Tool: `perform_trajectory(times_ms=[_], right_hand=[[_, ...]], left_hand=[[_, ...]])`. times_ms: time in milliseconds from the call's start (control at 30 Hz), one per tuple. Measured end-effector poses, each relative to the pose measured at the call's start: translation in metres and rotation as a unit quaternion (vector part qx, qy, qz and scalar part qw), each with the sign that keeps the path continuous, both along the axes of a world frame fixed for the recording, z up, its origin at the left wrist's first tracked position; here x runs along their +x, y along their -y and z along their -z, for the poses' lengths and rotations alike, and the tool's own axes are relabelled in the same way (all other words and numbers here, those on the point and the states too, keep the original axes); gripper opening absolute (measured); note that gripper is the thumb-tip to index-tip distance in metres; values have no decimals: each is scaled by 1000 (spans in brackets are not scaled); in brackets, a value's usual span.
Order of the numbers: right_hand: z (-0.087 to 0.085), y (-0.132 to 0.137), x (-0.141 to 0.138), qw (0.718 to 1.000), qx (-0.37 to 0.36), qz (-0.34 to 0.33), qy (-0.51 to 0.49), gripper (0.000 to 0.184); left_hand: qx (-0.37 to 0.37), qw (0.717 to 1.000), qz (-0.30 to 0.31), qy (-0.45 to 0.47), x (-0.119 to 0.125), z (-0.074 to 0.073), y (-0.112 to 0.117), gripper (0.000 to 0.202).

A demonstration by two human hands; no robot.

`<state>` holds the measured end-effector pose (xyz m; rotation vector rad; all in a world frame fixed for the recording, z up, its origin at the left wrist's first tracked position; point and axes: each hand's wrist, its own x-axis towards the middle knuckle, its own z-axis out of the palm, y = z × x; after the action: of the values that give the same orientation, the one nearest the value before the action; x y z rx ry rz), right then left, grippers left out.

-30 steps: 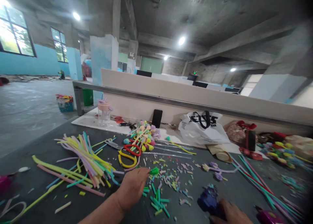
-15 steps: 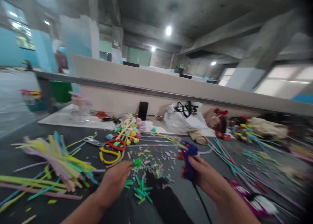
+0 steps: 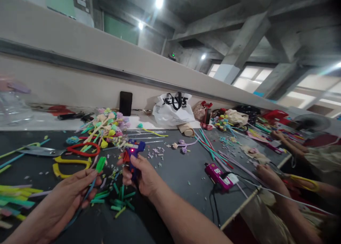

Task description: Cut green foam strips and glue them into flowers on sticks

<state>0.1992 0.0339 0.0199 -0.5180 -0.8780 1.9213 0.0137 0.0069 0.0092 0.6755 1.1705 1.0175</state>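
My left hand (image 3: 70, 189) pinches a blue pipe cleaner stem (image 3: 86, 194) topped by a bright green tuft (image 3: 101, 163). Wrapped in my right hand (image 3: 146, 174) is a purple glue gun (image 3: 134, 152) with a red light on. Its nozzle end points left, above and to the right of the green tuft, apart from it. Below the two hands lie short green pipe cleaner pieces (image 3: 121, 201). Scissors with red and yellow handles (image 3: 71, 162) lie just beyond my left hand, near a bunch of fuzzy flowers (image 3: 106, 125).
A phone (image 3: 125, 103) leans at the back, beside a white bag (image 3: 173, 109). A magenta power strip (image 3: 220, 176) with cables lies right of my forearm. Long pipe cleaners (image 3: 210, 144) cross the table. At far right a co-worker's hands (image 3: 269, 176) work near yellow-handled scissors (image 3: 305, 183).
The view has swung right, bringing a co-worker's hands into sight. The glue gun has come closer to my left hand. The green tuft now stands more upright, its blue stem showing.
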Motion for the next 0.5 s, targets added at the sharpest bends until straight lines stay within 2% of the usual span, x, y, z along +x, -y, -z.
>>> perform_trajectory(times_ms=[133, 267, 500], right_hand=[[13, 4, 3, 1000, 10, -2, 15, 24], [11, 5, 3, 999, 37, 30, 25, 23], [12, 5, 0, 992, 69, 70, 81, 21]], left_hand=[[-7, 1000, -3, 24, 3, 2, -1, 33], [19, 998, 2, 60, 7, 2, -5, 24], [48, 997, -3, 67, 7, 4, -10, 25]])
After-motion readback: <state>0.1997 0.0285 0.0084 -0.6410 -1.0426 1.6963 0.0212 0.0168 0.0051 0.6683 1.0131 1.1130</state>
